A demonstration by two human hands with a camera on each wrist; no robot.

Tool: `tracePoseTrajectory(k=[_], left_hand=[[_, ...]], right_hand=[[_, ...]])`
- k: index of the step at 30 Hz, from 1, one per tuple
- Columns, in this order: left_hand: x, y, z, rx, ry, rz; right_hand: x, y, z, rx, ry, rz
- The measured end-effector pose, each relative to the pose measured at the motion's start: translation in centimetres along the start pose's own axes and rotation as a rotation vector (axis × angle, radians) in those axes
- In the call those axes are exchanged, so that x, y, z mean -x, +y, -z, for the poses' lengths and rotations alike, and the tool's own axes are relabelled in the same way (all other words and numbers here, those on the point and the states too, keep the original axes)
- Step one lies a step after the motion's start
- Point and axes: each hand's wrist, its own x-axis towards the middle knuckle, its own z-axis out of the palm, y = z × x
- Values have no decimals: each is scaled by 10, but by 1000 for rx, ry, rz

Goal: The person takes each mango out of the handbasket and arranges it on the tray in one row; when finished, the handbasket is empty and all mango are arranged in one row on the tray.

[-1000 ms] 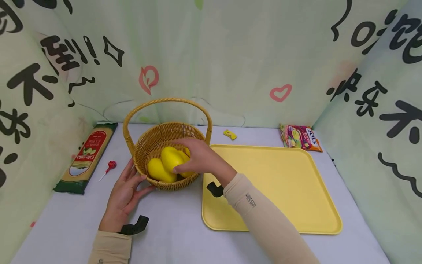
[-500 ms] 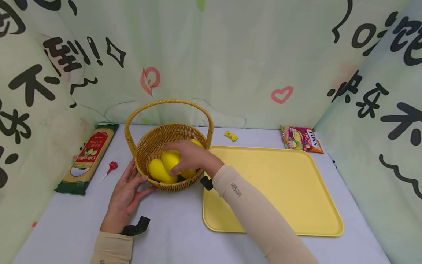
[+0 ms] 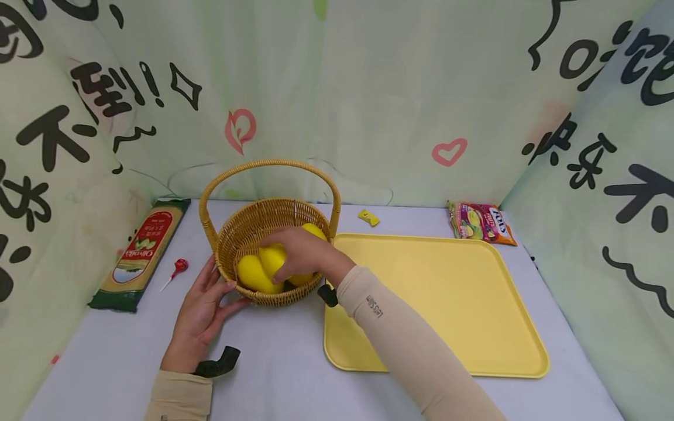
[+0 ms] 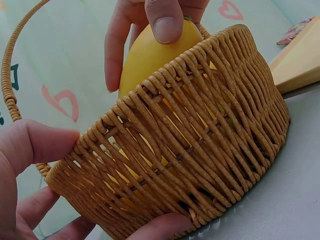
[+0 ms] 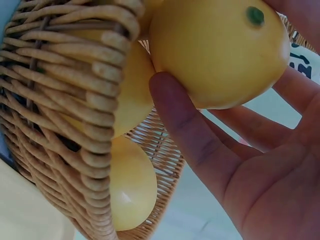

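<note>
while the left hand (image 3: 192, 318) holds the basket (image 3: 244, 225) by its near left side, the right hand (image 3: 302, 252) grips the upper lemon (image 3: 272, 258) between thumb and fingers. this lemon is inside the basket, with the other lemons (image 3: 255, 273) close against it, and the right hand is the nearer one, reaching over the basket's right side. judging from its green tip (image 5: 255, 16), its long axis seems to point toward the right forearm (image 3: 405, 336). the head view hides this tip behind the hand, but the right wrist view shows it plainly; the left wrist view shows the lemon rising above the basket's near edge. just right of the basket lies the yellow tray (image 3: 468, 292), partly under the same forearm. farther out are the lollipop (image 3: 181, 265) and the long package (image 3: 144, 248) at left, the small candy (image 3: 368, 217) and the snack packet (image 3: 480, 222) beyond the tray's far edge.
</note>
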Motion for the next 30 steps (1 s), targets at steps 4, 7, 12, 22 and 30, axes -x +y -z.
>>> tracePoseTrajectory(k=[4, 7, 12, 22, 30], left_hand=[[0, 0, 0, 3, 1, 0], [1, 0, 0, 2, 3, -2], [1, 0, 0, -2, 4, -5], [0, -2, 0, -6, 3, -29], [1, -2, -1, -2, 11, -20]], right_hand=[[4, 0, 0, 9, 27, -6], [8, 0, 1, -8, 56, 3], [19, 2, 3, -46, 117, 28], [48, 15, -3, -177, 243, 47], [64, 24, -5, -280, 298, 12]])
